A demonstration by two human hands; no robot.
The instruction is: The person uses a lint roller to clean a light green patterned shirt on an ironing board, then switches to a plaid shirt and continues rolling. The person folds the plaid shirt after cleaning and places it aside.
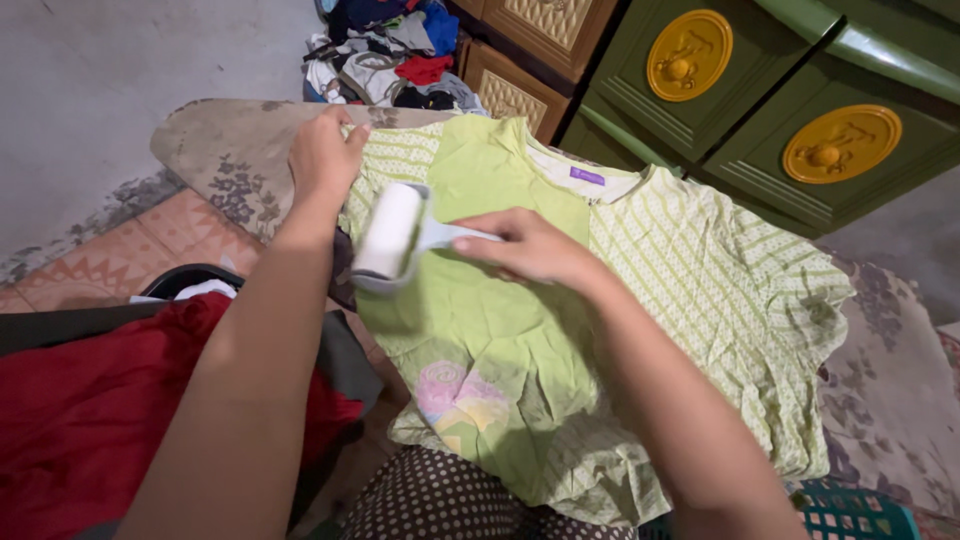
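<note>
A light green shirt (560, 330) with striped side panels and a pastel print lies spread over a floral ironing board (225, 150). My left hand (322, 155) presses down on the shirt's sleeve near the board's narrow end. My right hand (530, 247) grips the pale handle of a white lint roller (388, 235), whose roll rests on the shirt's left side, just below my left hand.
A red cloth (90, 410) lies in a dark basket at the lower left. A heap of mixed clothes (385, 55) sits on the floor beyond the board. Green cabinets with yellow round ornaments (760, 90) stand behind. A teal basket rim (860, 515) shows at the bottom right.
</note>
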